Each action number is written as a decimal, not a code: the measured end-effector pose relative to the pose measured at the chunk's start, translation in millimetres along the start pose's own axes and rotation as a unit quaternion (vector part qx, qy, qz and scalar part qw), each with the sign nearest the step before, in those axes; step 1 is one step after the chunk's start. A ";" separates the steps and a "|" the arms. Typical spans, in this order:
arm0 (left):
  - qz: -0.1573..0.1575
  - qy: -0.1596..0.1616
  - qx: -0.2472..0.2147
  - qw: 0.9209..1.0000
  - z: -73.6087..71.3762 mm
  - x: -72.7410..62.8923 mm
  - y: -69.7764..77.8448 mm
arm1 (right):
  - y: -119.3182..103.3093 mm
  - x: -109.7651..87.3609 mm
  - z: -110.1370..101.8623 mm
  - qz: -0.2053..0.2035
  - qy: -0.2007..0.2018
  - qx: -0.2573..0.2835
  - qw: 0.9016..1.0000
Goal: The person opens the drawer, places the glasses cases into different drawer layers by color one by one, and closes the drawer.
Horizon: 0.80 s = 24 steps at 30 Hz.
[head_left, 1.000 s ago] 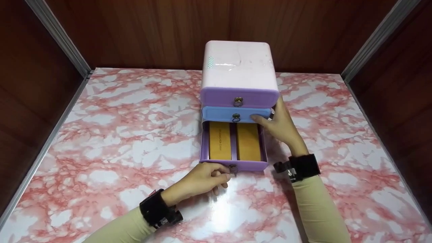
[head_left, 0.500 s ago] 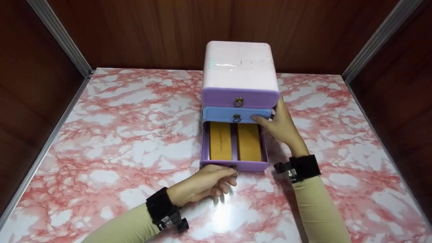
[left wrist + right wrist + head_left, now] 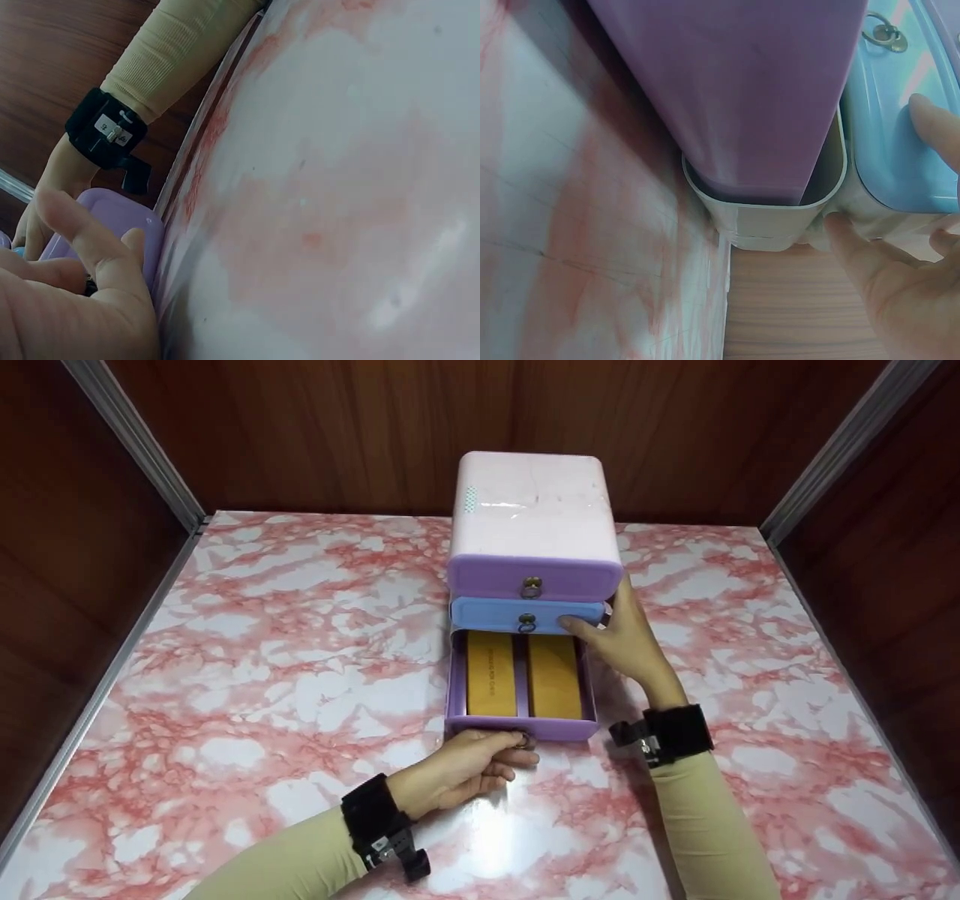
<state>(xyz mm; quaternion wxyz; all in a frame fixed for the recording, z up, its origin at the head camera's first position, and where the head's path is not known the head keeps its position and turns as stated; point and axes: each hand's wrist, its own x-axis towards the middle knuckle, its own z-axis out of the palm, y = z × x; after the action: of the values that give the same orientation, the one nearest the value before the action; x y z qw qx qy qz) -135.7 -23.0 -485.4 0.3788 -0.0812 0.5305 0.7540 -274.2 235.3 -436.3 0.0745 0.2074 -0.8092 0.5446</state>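
A small drawer cabinet (image 3: 534, 506) with a white top stands on the table. Its purple bottom drawer (image 3: 562, 730) is pulled out, with two mustard-yellow boxes (image 3: 491, 679) lying side by side inside. At the drawer front my left hand (image 3: 472, 769) pinches the ring pull (image 3: 528, 741) between thumb and forefinger; the ring is partly covered. My right hand (image 3: 634, 645) grips the cabinet's right side. Its thumb presses the blue middle drawer (image 3: 900, 142), and its fingers lie along the side wall, as the right wrist view shows. The purple top drawer (image 3: 487, 577) is pushed in.
Under everything lies a red-and-white marbled table (image 3: 300, 660). Dark wood panels (image 3: 337, 435) with metal corner strips (image 3: 135, 446) enclose the back and both sides. Black wrist straps (image 3: 679, 735) with small cameras sit on both arms.
My left hand has shifted slightly right along the drawer front, its thumb now over the ring and its lower fingers less curled. Drawer and right hand stay almost where they were.
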 end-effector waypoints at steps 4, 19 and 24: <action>0.005 0.010 -0.006 1.000 2.1 1.5 -1.0 | -0.4 0.2 -0.2 0.005 -0.001 0.002 1.000; 0.044 0.008 -0.010 0.999 0.0 11.2 8.1 | -1.1 1.2 -0.2 0.002 -0.003 0.005 1.000; 0.054 0.014 -0.004 0.998 -0.3 16.5 14.4 | -0.5 1.0 0.0 0.007 0.000 0.004 1.000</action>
<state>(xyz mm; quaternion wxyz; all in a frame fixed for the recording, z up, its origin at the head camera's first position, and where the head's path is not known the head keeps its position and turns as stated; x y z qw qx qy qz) -156.8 -17.4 -483.6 0.3294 -0.0649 0.5362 0.7745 -274.9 234.9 -435.5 0.0704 0.2021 -0.8085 0.5481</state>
